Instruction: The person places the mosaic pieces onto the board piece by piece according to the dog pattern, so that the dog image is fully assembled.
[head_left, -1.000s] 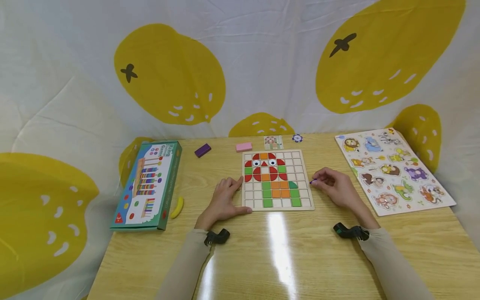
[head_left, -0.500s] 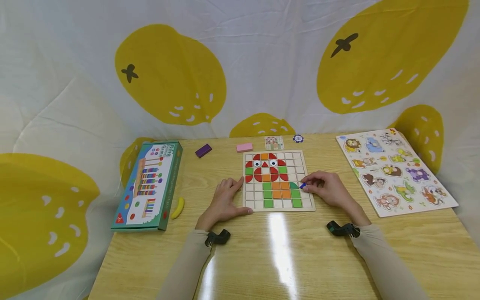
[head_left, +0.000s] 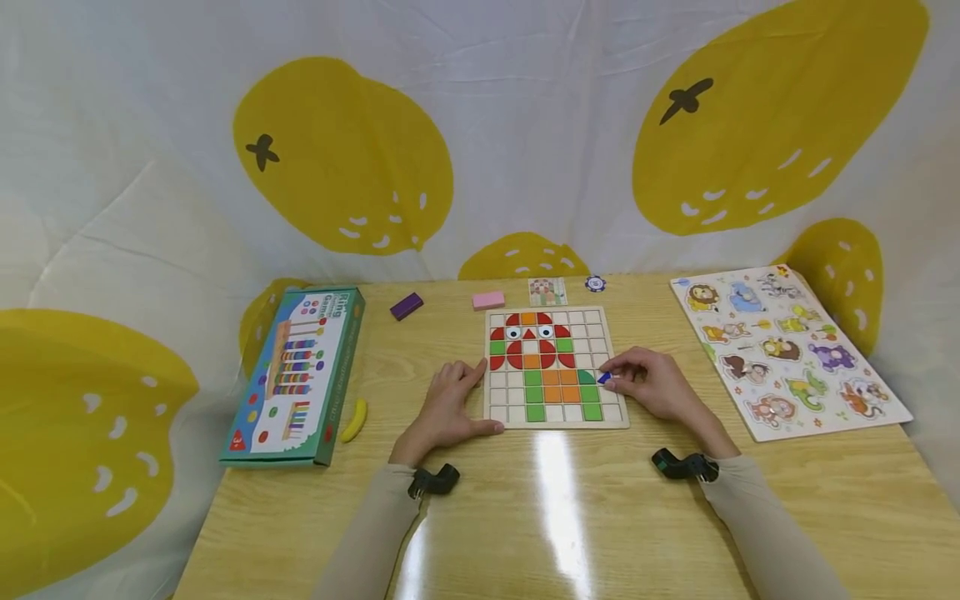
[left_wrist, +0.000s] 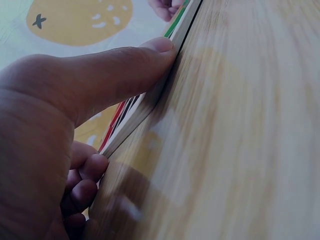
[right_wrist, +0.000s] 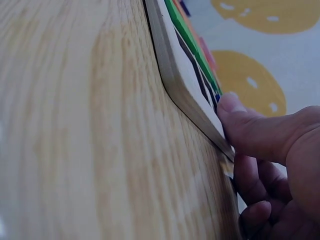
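A wooden grid board (head_left: 497, 410) with red, green, orange and white pieces forming an animal-like figure lies mid-table. My left hand (head_left: 448, 408) braces its lower left corner, the index finger at the left edge and the straight thumb along the front edge. From the right side my right hand (head_left: 651, 382) reaches over the board's edge. Between thumb and fingers it pinches a small blue piece (head_left: 603, 377), which looks triangular, beside the dark green rounded piece (head_left: 587, 377). In the right wrist view, the thumb hides most of the blue piece.
Behind the board are a picture card (head_left: 547, 292), a poker chip (head_left: 595, 284), a pink block (head_left: 488, 301) and a purple block (head_left: 407, 306). A ring game box (head_left: 300, 375) and toy banana (head_left: 355, 420) lie left, an animal puzzle (head_left: 787, 354) right.
My right hand has moved left from beside the board to over its right columns, carrying the blue piece. The left hand keeps its place at the corner.
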